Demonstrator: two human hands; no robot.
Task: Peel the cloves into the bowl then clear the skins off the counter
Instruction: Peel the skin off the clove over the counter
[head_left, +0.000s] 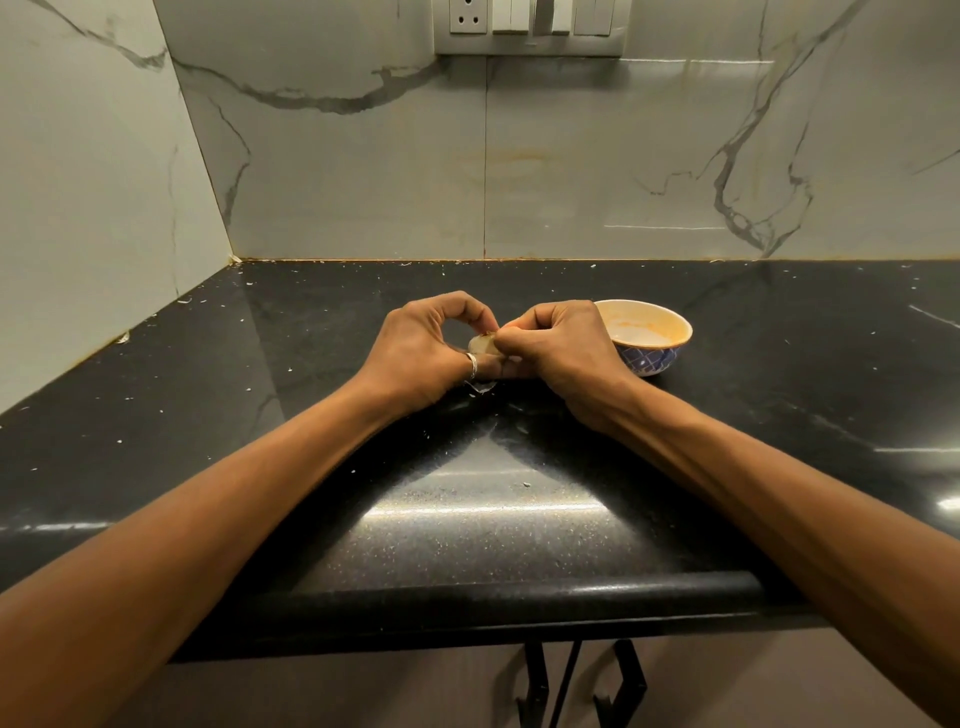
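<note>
Out in the middle of the black counter (467, 525), we have both hands meeting knuckle to knuckle, forearms stretched in from the near edge. The left hand (423, 353) curls round a pale clove (480, 344), thumb and fingers closed on it, a silver ring (471, 366) showing on one finger. The right hand (558, 348) comes in tight beside it, fingertips pinching at the clove's upper end, where we catch a brownish bit of skin. So the clove sits up between the two hands, just above the counter.

Right behind the right hand stands the bowl (655, 332), partly hidden by the knuckles: blue pattern outside, cream inside with an orange stain.

Down on the counter, touching the underside of the left hand, we spot a thin, see-through scrap of skin (480, 385). Small pale flecks (526, 485) dot the dark stone, near us and along the far edge where it meets the marbled wall (571, 156). High on that wall is a switch plate (527, 26). Below the near edge, dark handles (582, 686) hang.
</note>
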